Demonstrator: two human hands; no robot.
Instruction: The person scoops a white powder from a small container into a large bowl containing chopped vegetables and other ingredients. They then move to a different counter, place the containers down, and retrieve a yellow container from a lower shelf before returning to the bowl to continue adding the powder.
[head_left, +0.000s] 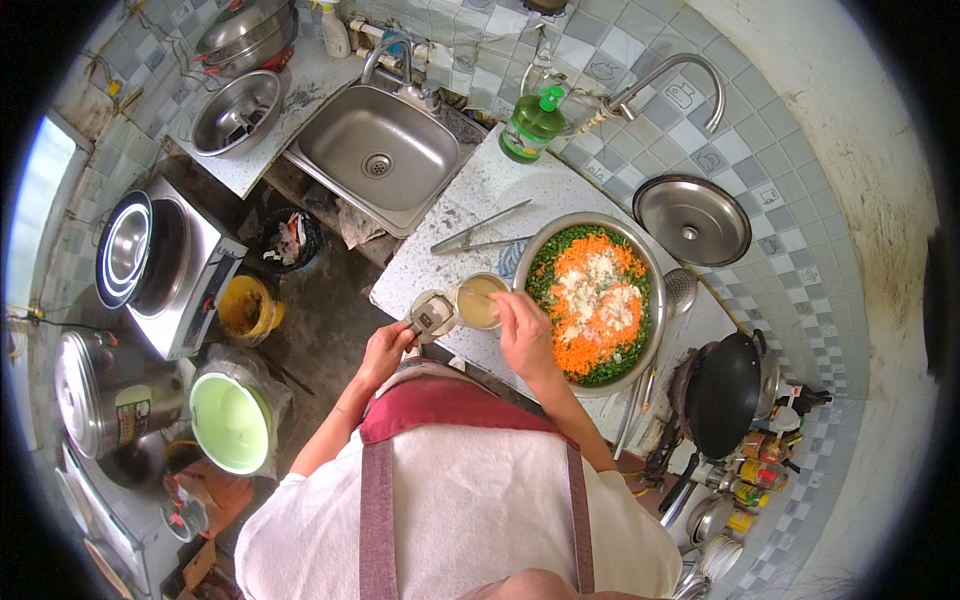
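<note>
My left hand (388, 349) grips a small grey hinged device (433, 316), whose kind I cannot tell, over a pale round lid or jar top at the counter's near edge. Just right of it, my right hand (526, 333) pinches something thin, perhaps a spoon handle, at the rim of a round container of pale powder or liquid (478, 301). To the right of that container stands a large steel basin (658, 330) of chopped greens (544, 264), topped with chopped orange vegetable (581, 356), likely carrot, and whitish powder (600, 289). Steel tongs (480, 229) lie open behind the container.
A steel sink (379, 150) is at the back left, a green pump bottle (532, 124) at the counter's back. A perforated ladle (681, 291) and a black wok (724, 397) are to the right. On the left are a stove (196, 281), a yellow bucket (250, 309) and a green basin (230, 424).
</note>
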